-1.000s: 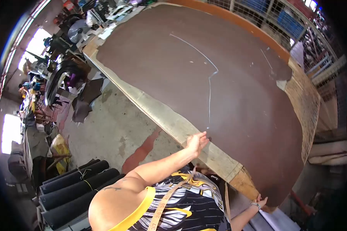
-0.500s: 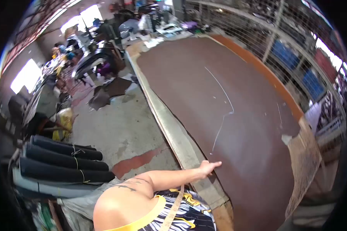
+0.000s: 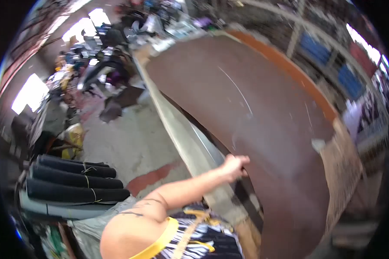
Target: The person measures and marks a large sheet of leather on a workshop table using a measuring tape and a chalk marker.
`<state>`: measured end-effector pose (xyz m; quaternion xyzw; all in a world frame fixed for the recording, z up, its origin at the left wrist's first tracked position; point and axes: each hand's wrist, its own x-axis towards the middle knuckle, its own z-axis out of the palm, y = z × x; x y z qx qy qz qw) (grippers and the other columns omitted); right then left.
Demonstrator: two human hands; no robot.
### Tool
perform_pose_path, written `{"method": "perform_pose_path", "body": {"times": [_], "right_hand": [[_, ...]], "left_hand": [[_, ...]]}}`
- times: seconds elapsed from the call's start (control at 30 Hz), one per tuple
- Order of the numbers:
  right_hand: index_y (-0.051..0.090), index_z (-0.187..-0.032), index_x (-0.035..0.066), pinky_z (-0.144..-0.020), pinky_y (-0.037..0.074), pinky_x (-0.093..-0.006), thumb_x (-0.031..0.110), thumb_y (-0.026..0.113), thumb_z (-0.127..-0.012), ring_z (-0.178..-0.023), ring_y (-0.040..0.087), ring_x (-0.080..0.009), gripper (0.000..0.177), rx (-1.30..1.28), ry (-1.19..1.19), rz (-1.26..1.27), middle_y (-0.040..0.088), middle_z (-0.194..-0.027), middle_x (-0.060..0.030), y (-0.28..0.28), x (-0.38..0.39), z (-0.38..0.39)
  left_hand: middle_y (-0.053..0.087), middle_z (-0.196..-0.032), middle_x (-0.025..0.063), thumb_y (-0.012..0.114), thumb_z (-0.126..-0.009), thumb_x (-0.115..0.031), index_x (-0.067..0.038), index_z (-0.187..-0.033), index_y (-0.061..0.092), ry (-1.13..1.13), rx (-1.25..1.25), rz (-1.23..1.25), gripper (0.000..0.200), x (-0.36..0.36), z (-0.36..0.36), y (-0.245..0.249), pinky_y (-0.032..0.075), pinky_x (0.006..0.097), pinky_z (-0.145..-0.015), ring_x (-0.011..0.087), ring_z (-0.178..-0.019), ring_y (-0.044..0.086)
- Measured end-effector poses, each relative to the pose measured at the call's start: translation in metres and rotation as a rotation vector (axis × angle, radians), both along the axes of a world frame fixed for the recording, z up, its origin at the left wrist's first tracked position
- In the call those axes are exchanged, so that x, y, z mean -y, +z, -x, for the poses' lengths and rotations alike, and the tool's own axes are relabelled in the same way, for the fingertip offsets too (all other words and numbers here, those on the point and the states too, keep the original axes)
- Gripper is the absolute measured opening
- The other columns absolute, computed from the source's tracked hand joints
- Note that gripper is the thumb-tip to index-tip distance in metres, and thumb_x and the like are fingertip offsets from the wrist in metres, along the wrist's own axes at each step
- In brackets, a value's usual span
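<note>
A large dark brown leather sheet [image 3: 272, 116] covers most of the long table, with thin pale lines marked on its surface. My left hand [image 3: 236, 167] is closed on the sheet's near left edge, which is raised off the table there. Under the lifted edge a dark gap shows, along with a pale straight strip [image 3: 205, 142] that I cannot make out clearly. My right hand is out of view. A yellowish tape measure [image 3: 189, 235] hangs down the front of my patterned top.
The table's bare left border [image 3: 173, 118] runs beside the floor. Black rolls [image 3: 75, 181] tied with string lie at the left. Wire-mesh shelving with blue crates [image 3: 350, 82] stands on the right. Brown sheeting [image 3: 341, 162] hangs at the table's right edge. Dark scraps [image 3: 127, 98] lie on the floor.
My left hand has gone from lying at the sheet's edge, fingers extended, to gripping that edge and lifting it up. The sheet now bends, hiding part of the pale line.
</note>
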<state>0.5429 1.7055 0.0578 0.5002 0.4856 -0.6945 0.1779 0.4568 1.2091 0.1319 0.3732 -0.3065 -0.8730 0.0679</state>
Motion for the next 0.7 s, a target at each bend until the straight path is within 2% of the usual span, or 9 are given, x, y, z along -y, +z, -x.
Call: {"method": "perform_pose_path", "body": {"times": [0.07,0.13,0.2,0.27,0.37,0.47,0.5,0.67,0.7], "right_hand": [[0.051,-0.095,0.015,-0.033,0.024,-0.0266,0.080,0.057,-0.075,-0.036,0.033,-0.0116,0.069,0.051,-0.029,0.120,0.055,-0.072,-0.0014,-0.003,-0.011,-0.014],[0.052,-0.092,0.015,-0.033,0.024,-0.0267,0.081,0.057,-0.074,-0.036,0.032,-0.0114,0.068,0.077,-0.052,0.260,0.054,-0.069,-0.0009,-0.009,-0.006,-0.031],[0.055,-0.082,0.014,-0.033,0.023,-0.0252,0.087,0.051,-0.072,-0.035,0.031,-0.0103,0.074,-0.024,0.051,0.434,0.060,-0.073,-0.0024,-0.026,0.011,-0.041],[0.057,-0.075,0.012,-0.032,0.024,-0.0238,0.090,0.047,-0.070,-0.034,0.031,-0.0096,0.079,-0.071,0.009,0.382,0.068,-0.084,-0.0071,-0.018,0.039,-0.031],[0.060,-0.083,0.007,-0.032,0.026,-0.0221,0.090,0.047,-0.070,-0.034,0.032,-0.0085,0.085,-0.072,-0.214,0.485,0.071,-0.101,-0.0132,-0.018,0.055,-0.016],[0.061,-0.095,0.003,-0.033,0.026,-0.0207,0.088,0.060,-0.063,-0.034,0.029,-0.0081,0.091,-0.057,-0.358,0.427,0.067,-0.118,-0.0169,-0.035,0.058,-0.012],[0.060,-0.105,0.002,-0.032,0.025,-0.0213,0.084,0.060,-0.066,-0.035,0.029,-0.0090,0.091,-0.135,-0.363,0.485,0.068,-0.114,-0.0164,-0.038,0.059,-0.014],[0.060,-0.098,0.002,-0.031,0.024,-0.0225,0.071,0.067,-0.074,-0.034,0.030,-0.0110,0.074,-0.329,-0.585,0.407,0.066,-0.083,-0.0104,-0.073,0.059,-0.027],[0.060,-0.097,0.001,-0.031,0.024,-0.0230,0.069,0.069,-0.075,-0.033,0.029,-0.0112,0.072,-0.384,-0.570,0.487,0.064,-0.077,-0.0088,-0.083,0.049,-0.034]], "left_hand": [[0.065,-0.105,0.0133,0.063,-0.091,-0.007,0.004,-0.104,0.064,-0.046,-0.003,0.146,0.017,-0.004,-0.003,0.013,0.057,0.0417,-0.074,0.0255,-0.093,0.064],[0.064,-0.112,0.0140,0.059,-0.094,-0.012,0.003,-0.110,0.061,-0.009,-0.049,-0.031,0.022,-0.002,0.001,0.003,0.052,0.0477,-0.089,0.0279,-0.103,0.063],[0.063,-0.112,0.0162,0.057,-0.095,-0.010,0.004,-0.112,0.057,-0.016,-0.094,-0.075,0.023,0.001,0.000,0.001,0.054,0.0488,-0.091,0.0291,-0.106,0.063],[0.062,-0.114,0.0165,0.055,-0.095,-0.010,0.005,-0.113,0.056,-0.004,-0.120,-0.097,0.023,0.002,0.001,0.001,0.054,0.0475,-0.092,0.0288,-0.107,0.062],[0.062,-0.113,0.0150,0.056,-0.095,-0.010,0.004,-0.110,0.056,-0.017,-0.117,-0.115,0.020,0.003,0.002,0.001,0.054,0.0460,-0.092,0.0275,-0.105,0.063],[0.061,-0.112,0.0152,0.059,-0.093,-0.009,0.003,-0.111,0.055,-0.002,-0.110,-0.129,0.023,0.004,0.000,-0.003,0.055,0.0484,-0.083,0.0272,-0.102,0.063],[0.060,-0.114,0.0146,0.059,-0.092,-0.010,0.002,-0.112,0.055,-0.037,-0.117,-0.139,0.023,0.006,-0.004,-0.008,0.054,0.0484,-0.084,0.0269,-0.104,0.062],[0.062,-0.113,0.0122,0.058,-0.093,-0.012,-0.001,-0.112,0.058,-0.003,-0.072,-0.147,0.022,0.001,-0.018,-0.010,0.054,0.0479,-0.084,0.0270,-0.103,0.063],[0.061,-0.116,0.0133,0.056,-0.094,-0.012,0.001,-0.114,0.056,-0.022,-0.094,-0.144,0.024,0.004,-0.020,-0.019,0.050,0.0489,-0.092,0.0274,-0.108,0.061]]}}
